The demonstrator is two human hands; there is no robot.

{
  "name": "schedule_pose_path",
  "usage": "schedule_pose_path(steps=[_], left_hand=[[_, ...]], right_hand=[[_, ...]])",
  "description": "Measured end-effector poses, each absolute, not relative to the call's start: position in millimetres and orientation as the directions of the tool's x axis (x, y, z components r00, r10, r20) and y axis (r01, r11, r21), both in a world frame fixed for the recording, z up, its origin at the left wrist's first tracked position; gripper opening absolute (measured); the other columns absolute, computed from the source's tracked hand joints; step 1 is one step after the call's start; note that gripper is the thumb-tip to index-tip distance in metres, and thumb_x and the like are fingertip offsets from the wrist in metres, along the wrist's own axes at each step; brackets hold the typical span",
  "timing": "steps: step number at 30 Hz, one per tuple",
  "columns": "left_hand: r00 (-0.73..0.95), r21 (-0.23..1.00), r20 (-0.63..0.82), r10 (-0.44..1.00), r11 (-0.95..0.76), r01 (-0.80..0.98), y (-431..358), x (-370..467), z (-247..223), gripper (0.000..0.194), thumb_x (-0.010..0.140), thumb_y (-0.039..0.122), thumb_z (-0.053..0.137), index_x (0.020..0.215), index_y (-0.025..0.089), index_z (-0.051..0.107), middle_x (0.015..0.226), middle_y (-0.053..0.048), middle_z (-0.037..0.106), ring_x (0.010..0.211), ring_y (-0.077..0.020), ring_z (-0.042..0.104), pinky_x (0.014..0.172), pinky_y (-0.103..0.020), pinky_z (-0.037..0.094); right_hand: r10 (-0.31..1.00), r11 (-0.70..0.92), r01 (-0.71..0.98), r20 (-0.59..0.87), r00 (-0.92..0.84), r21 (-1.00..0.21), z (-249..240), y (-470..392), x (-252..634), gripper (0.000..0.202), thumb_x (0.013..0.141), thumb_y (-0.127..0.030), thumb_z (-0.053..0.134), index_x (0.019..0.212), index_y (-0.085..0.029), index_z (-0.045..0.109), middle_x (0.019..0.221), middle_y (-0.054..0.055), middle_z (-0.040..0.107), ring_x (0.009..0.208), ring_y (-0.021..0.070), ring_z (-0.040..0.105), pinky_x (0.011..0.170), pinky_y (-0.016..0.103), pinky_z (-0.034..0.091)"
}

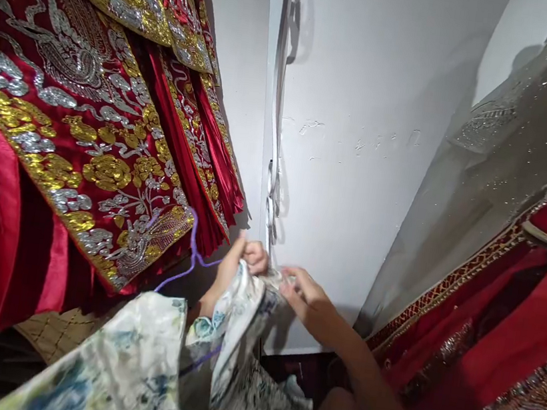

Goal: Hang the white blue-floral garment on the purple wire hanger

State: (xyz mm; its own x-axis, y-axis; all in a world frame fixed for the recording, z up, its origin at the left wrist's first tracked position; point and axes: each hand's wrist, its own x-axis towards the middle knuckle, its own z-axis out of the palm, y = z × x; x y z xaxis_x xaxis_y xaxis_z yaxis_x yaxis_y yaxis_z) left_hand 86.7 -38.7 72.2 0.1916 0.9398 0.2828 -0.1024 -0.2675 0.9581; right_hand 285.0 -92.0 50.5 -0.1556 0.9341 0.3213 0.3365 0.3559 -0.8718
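A white garment [128,347] with a blue, green and yellow floral print spreads across the lower middle of the view. My left hand [246,258] is closed on a bunched upper part of it, and its wrist passes behind the fabric. Close by on the right, my right hand [309,297] pinches the garment's edge between bent fingers. A thin purple hanger [193,251] sticks out beside my left wrist, and another stretch of it shows inside the garment's opening. The cloth hides most of the hanger.
Red garments with gold and silver embroidery [107,169] hang at left. A white panel [343,174] stands ahead, with a metal strip [276,98] along its left edge. On the right hang a sheer sparkling fabric [482,152] and a red beaded garment [489,327].
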Motion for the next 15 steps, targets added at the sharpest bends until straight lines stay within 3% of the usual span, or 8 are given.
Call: schedule_pose_path(steps=[2,4,6,9,12,15], left_hand=[[0.441,0.969,0.179,0.879,-0.081,-0.232,-52,107,75,0.056,0.089,0.069,0.04,0.059,0.022,0.032,0.051,0.003,0.032,0.049,-0.0112,0.032,0.052,-0.027,0.035],[0.604,0.959,0.137,0.785,0.046,-0.278,-63,117,80,0.046,0.088,0.054,0.057,0.063,0.018,0.042,0.055,0.002,0.041,0.052,-0.0096,0.036,0.057,-0.024,0.036],[0.682,0.937,0.141,0.717,0.125,-0.326,-71,121,87,0.038,0.09,0.044,0.061,0.067,0.016,0.049,0.058,0.002,0.045,0.055,-0.0089,0.041,0.06,-0.022,0.037],[0.722,0.885,0.147,0.676,0.236,-0.401,-71,123,97,0.032,0.091,0.04,0.063,0.073,0.015,0.057,0.065,-0.002,0.058,0.06,-0.0103,0.053,0.063,-0.022,0.043],[0.721,0.815,0.16,0.674,0.322,-0.482,-61,129,98,0.025,0.087,0.037,0.067,0.092,0.013,0.067,0.106,-0.013,0.071,0.096,-0.0186,0.068,0.088,-0.028,0.05],[0.656,0.795,0.165,0.736,0.294,-0.53,-53,125,84,0.045,0.083,0.044,0.07,0.116,0.013,0.065,0.124,-0.016,0.067,0.12,-0.0293,0.062,0.106,-0.041,0.045]], right_hand=[[0.939,0.341,0.376,0.293,-0.181,-0.861,35,-93,282,0.035,0.095,-0.052,0.05,0.109,-0.024,0.065,0.097,0.004,0.065,0.089,0.0217,0.059,0.078,0.033,0.047],[0.939,0.335,0.326,0.284,-0.195,-0.884,25,-99,289,0.041,0.097,-0.053,0.045,0.078,-0.021,0.061,0.069,-0.001,0.053,0.066,0.0162,0.05,0.062,0.028,0.041],[0.942,0.282,0.216,0.228,-0.245,-0.935,20,-108,302,0.047,0.094,-0.055,0.051,0.064,-0.019,0.055,0.06,-0.003,0.046,0.057,0.013,0.043,0.054,0.026,0.034],[0.968,0.138,-0.018,0.138,-0.209,-0.99,16,-122,316,0.044,0.083,-0.055,0.068,0.061,-0.017,0.06,0.057,-0.002,0.052,0.052,0.0118,0.045,0.05,0.024,0.035],[0.993,0.101,-0.315,0.077,0.088,-0.944,16,-130,315,0.037,0.074,-0.051,0.078,0.066,-0.018,0.066,0.057,-0.001,0.06,0.05,0.0128,0.051,0.047,0.024,0.04],[0.956,0.177,-0.466,0.04,0.29,-0.867,26,-127,319,0.034,0.066,-0.047,0.084,0.07,-0.018,0.068,0.055,0.0,0.063,0.05,0.0163,0.059,0.047,0.025,0.048]])
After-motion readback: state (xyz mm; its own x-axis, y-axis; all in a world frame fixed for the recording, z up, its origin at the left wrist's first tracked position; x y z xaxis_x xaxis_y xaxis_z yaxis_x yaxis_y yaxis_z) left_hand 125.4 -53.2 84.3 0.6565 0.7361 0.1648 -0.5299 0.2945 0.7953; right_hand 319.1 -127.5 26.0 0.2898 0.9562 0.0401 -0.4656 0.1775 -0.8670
